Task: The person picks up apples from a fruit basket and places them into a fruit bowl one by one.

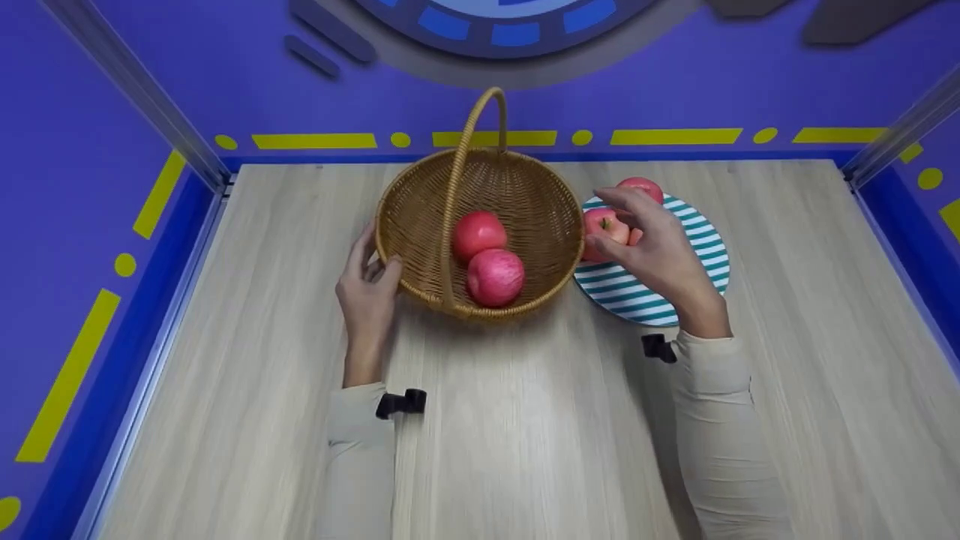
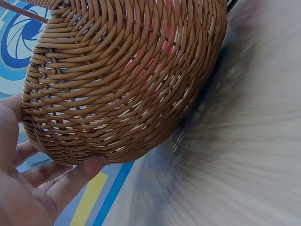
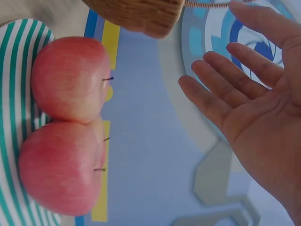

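A wicker basket [image 1: 540, 202] with a tall arched handle [image 1: 457, 172] holds two red apples, a rear apple [image 1: 478, 233] and a front apple [image 1: 496, 277]. My left hand [image 1: 367, 296] grips the basket's left side, thumb near the rim; in the left wrist view its fingertips [image 2: 94, 165] press against the woven wall. Over a teal-and-white striped plate [image 1: 630, 300], right of the basket, my right hand [image 1: 660, 251] hovers with fingers spread and nothing between them. Three apples show on that plate, such as the upper apple [image 3: 70, 77] and lower apple [image 3: 61, 167] in the right wrist view.
The light wooden table [image 1: 480, 450] is bordered by blue walls with yellow marks. The back wall [image 1: 300, 97] rises close behind the basket, and the plate stands right beside it. A metal frame edge [image 1: 150, 382] runs along the left side.
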A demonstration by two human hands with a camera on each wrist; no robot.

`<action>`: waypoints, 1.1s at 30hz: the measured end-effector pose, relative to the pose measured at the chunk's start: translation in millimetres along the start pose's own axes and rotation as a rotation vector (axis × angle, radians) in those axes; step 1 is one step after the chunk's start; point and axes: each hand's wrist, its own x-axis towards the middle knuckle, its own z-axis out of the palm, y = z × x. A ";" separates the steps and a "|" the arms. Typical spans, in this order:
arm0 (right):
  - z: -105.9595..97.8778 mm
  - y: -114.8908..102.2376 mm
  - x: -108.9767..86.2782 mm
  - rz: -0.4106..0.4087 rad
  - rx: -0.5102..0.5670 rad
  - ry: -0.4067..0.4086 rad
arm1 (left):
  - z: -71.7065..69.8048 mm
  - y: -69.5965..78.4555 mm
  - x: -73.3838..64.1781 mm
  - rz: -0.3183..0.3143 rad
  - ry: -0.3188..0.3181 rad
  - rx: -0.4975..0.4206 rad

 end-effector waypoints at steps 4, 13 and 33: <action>5.9 -6.8 6.3 -0.065 -0.053 -0.047 | -0.4 -0.3 0.6 -0.001 0.002 -0.006; 22.9 -22.4 13.0 -0.124 -0.093 -0.185 | -0.8 0.3 1.4 -0.020 0.001 -0.029; 59.2 -26.9 24.9 -0.171 -0.154 -0.424 | 1.0 15.7 -2.4 -0.039 -0.001 -0.017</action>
